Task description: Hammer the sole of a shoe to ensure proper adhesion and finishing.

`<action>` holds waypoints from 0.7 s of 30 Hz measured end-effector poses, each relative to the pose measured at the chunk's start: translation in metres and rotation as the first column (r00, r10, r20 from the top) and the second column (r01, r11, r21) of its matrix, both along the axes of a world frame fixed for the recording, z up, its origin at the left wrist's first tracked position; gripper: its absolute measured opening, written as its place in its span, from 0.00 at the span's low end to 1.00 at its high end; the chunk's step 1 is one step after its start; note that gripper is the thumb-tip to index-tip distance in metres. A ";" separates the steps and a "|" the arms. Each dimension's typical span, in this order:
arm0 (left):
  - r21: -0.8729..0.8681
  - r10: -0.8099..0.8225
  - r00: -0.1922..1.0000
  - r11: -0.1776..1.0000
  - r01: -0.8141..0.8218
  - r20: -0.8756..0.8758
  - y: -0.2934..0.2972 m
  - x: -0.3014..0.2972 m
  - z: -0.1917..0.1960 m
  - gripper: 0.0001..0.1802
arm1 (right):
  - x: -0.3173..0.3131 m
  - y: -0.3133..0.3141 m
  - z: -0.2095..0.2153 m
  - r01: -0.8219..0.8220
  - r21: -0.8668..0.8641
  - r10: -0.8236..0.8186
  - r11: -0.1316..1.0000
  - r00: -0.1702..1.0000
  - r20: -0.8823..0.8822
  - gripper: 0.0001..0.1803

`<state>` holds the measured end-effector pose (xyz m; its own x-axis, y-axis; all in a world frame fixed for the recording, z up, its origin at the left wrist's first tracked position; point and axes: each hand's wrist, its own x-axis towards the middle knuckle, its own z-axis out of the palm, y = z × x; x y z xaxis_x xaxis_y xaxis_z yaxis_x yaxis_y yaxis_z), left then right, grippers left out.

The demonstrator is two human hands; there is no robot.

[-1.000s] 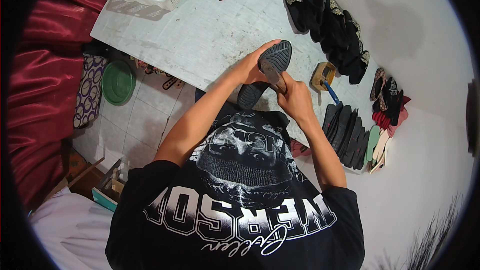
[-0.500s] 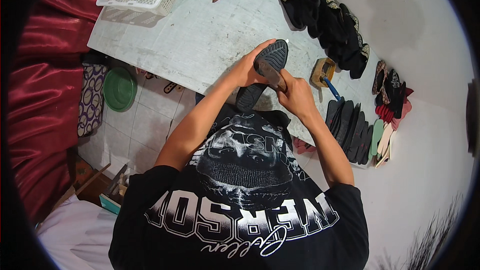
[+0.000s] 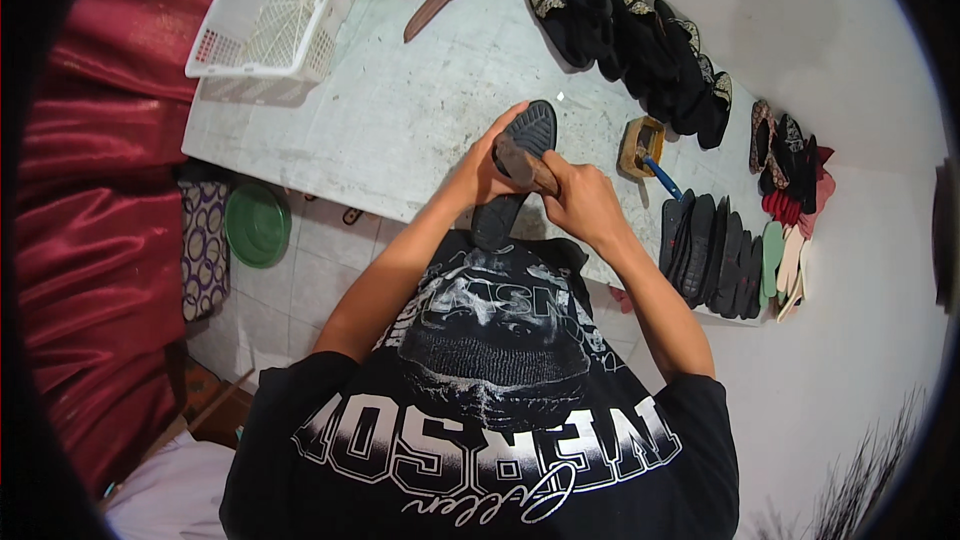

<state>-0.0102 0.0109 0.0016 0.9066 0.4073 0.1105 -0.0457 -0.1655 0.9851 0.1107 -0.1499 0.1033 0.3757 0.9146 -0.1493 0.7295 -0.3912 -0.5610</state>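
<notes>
My left hand (image 3: 478,172) grips a black shoe (image 3: 492,223) with its ridged sole turned up and the toe end pointing away from me. Closed around the wooden handle of a dull brown, broad-ended tool (image 3: 515,162), my right hand (image 3: 585,202) holds it across the middle of the sole. Whether its end is a blade or a hammer head I cannot tell. My left fingers wrap the shoe's far-left side, and part of the sole lies hidden behind the tool. Both hands are over the near edge of the pale worktable (image 3: 400,120).
A white plastic basket (image 3: 315,50) stands far left, beside pliers and other hand tools (image 3: 445,0). At right are black shoes (image 3: 650,50), a glue container (image 3: 632,152) with a blue-handled brush (image 3: 660,178), and stacked black soles (image 3: 705,250). A green basin (image 3: 257,227) sits below the table.
The tool has shifted across the sole, its broad end now nearer the left edge. The shoe is turned slightly more upright. The whole view has moved a little.
</notes>
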 end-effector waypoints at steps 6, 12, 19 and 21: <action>-0.108 -0.057 0.998 0.993 0.053 -0.029 -0.001 0.000 -0.001 0.69 | -0.001 -0.006 -0.001 0.063 0.009 -0.063 0.998 0.998 -0.010 0.15; -0.009 -0.036 0.999 0.999 0.036 0.035 -0.001 0.003 0.001 0.69 | 0.001 -0.008 -0.001 0.145 0.010 -0.145 0.989 0.988 -0.047 0.16; -0.119 -0.052 0.998 0.992 0.048 -0.029 -0.001 0.003 0.003 0.69 | 0.001 -0.007 -0.006 0.246 0.029 -0.243 0.969 0.967 -0.079 0.17; -0.115 -0.052 0.998 0.992 0.049 -0.023 -0.001 0.003 0.003 0.68 | 0.004 -0.006 -0.003 0.248 0.004 -0.246 0.969 0.966 -0.077 0.17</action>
<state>-0.0068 0.0094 0.0050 0.9282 0.3698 0.0424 -0.0257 -0.0499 0.9984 0.1143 -0.1564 0.1005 0.5783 0.7971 -0.1740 0.5664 -0.5458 -0.6175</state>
